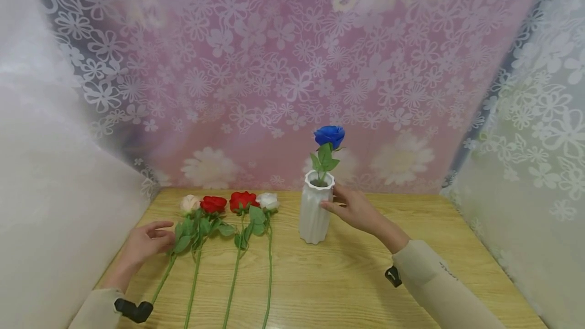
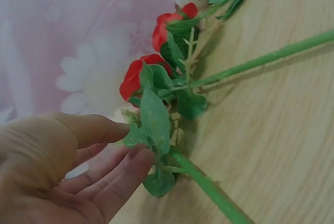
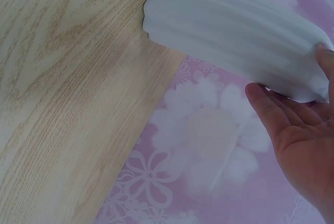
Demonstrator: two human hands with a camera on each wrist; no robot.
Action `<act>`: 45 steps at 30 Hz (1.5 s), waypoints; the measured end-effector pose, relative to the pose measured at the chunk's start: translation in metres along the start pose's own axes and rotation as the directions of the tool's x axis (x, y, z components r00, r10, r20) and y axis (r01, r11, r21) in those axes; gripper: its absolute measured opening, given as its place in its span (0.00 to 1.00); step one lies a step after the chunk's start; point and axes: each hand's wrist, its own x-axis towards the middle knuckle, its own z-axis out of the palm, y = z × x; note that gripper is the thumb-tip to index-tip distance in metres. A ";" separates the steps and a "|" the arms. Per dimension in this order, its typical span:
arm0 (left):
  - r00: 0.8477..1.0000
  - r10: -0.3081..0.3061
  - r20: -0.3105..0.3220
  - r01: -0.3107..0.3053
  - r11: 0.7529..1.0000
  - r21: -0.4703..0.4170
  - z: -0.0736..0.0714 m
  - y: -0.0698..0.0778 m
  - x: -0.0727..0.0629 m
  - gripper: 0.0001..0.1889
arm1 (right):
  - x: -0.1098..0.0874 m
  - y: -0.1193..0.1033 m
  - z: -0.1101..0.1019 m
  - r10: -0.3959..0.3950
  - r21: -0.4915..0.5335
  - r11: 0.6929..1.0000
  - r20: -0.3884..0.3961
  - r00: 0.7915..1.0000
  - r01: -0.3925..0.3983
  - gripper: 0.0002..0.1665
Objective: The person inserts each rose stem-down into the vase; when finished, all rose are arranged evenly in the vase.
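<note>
A white fluted vase [image 1: 314, 215] stands upright at the middle of the table, with a blue rose [image 1: 329, 137] in it. My right hand [image 1: 354, 209] holds the vase near its top from the right, thumb on the front and fingers behind, as the right wrist view [image 3: 302, 130] also shows. My left hand [image 1: 148, 242] is beside the leaves of a cream rose [image 1: 190, 204] at the left end of the row. In the left wrist view, its loosely bent fingers and thumb reach the green leaves [image 2: 155, 119], with a gap between them.
Two red roses [image 1: 213, 204] and a white rose [image 1: 267, 201] lie right of the cream one, their green stems [image 1: 269, 278] running toward the near edge. A pink floral sheet [image 1: 274, 90] hangs behind the wooden table [image 1: 356, 288], with pale sheets at both sides.
</note>
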 end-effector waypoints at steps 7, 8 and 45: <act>0.999 -0.003 -0.035 0.009 0.987 0.159 0.004 -0.005 -0.001 0.26 | 0.000 -0.001 0.001 0.007 0.004 1.000 -0.002 1.000 -0.007 0.45; 0.999 0.005 -0.046 0.004 0.981 0.192 0.004 -0.006 -0.001 0.26 | 0.000 -0.001 0.001 0.007 0.004 1.000 -0.001 1.000 -0.007 0.44; 0.996 -0.046 0.075 0.022 0.954 0.299 0.012 -0.015 0.004 0.36 | 0.000 -0.003 0.000 0.011 0.032 0.999 -0.001 1.000 -0.011 0.45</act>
